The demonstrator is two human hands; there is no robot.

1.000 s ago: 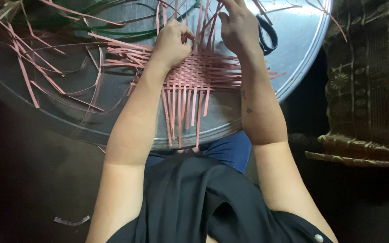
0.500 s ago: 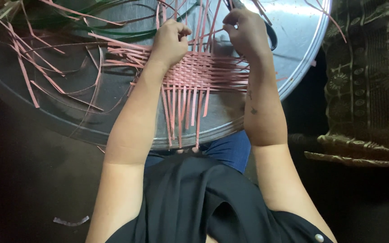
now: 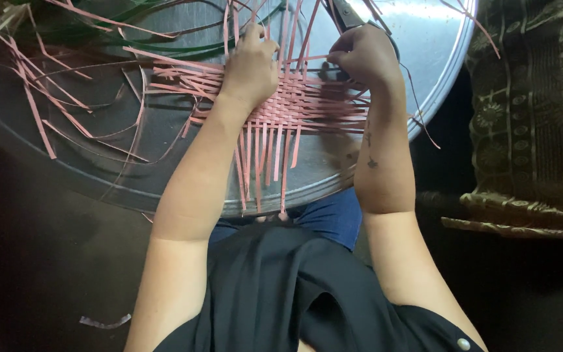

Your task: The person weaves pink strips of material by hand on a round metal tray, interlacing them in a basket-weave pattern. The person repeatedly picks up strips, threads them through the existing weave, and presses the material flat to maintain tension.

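Observation:
A partly woven mat of pink strips (image 3: 307,104) lies on a large round metal tray (image 3: 164,176). My left hand (image 3: 250,65) presses down on the mat's upper left part, fingers curled over the upright strips. My right hand (image 3: 363,55) is at the mat's upper right, its fingers pinched on a pink strip (image 3: 307,60) that runs across between the two hands. Loose ends of the weave hang toward me over the tray's near rim.
Loose pink strips (image 3: 40,111) and some green ones (image 3: 151,49) lie scattered on the tray's left side. A dark scissor handle (image 3: 343,13) shows behind my right hand. Patterned dark fabric (image 3: 535,117) is at the right. One pink scrap (image 3: 102,321) lies on the dark floor.
My right hand has come down from the tray's far edge to the mat's top right corner and closed on a strip. My left hand has stayed on the weave.

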